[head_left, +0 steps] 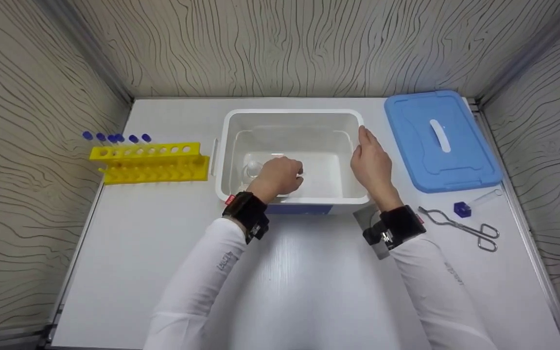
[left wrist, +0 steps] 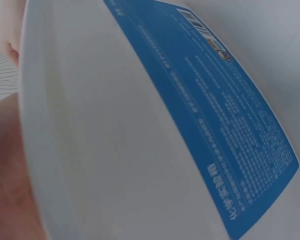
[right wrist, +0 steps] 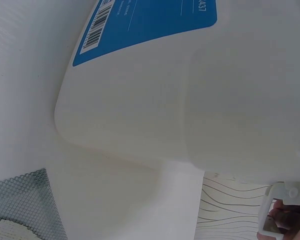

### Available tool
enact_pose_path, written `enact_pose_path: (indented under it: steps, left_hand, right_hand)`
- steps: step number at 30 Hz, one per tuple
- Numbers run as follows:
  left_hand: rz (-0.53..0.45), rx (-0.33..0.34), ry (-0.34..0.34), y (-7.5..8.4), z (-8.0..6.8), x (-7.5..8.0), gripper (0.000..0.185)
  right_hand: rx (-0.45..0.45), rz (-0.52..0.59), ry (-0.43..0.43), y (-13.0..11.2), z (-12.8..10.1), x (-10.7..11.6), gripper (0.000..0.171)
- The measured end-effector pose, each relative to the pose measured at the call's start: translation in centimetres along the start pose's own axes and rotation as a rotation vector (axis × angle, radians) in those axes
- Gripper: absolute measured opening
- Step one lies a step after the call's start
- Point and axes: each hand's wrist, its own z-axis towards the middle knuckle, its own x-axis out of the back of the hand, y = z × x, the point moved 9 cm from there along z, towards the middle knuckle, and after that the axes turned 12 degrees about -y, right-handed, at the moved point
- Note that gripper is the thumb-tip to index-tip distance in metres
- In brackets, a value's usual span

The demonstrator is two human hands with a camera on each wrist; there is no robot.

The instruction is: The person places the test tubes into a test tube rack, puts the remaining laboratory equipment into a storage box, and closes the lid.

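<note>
A white plastic storage box [head_left: 292, 200] stands in the middle of the table, with a blue printed label [left wrist: 215, 120] on its near side. Over the box's interior is my left hand [head_left: 280, 176], its fingers bent; whether they hold anything is hidden. Clear glassware [head_left: 253, 170] lies inside the box, left of that hand, its exact kind unclear. My right hand [head_left: 373, 163] holds the box's right side, thumb by the rim. In the right wrist view, fingers [right wrist: 285, 220] show at the white side handle [right wrist: 266, 207].
A yellow test tube rack [head_left: 156, 175] with several blue-capped tubes stands left. At right lie a blue lid [head_left: 447, 160], a capped test tube [head_left: 485, 197] and metal crucible tongs [head_left: 460, 226]. A wire gauze [head_left: 366, 218] lies below my right wrist.
</note>
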Motion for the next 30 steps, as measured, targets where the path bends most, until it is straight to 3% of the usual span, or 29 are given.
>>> enact_pose_path:
  steps: [16, 23, 30]
  left_hand:
    - [-0.067, -0.025, -0.107, 0.1, 0.7, -2.1, 0.037]
    - [-0.134, -0.061, -0.069, 0.0, 0.1, -1.5, 0.039]
    - [-0.16, -0.068, 0.031, -0.7, -1.4, 0.9, 0.038]
  right_hand:
    - [0.013, -0.011, 0.016, -0.4, 0.0, -0.1, 0.052]
    - [0.016, -0.011, 0.013, -0.2, 0.0, -0.1, 0.052]
    - [0.011, -0.013, 0.013, -0.2, -0.1, 0.1, 0.052]
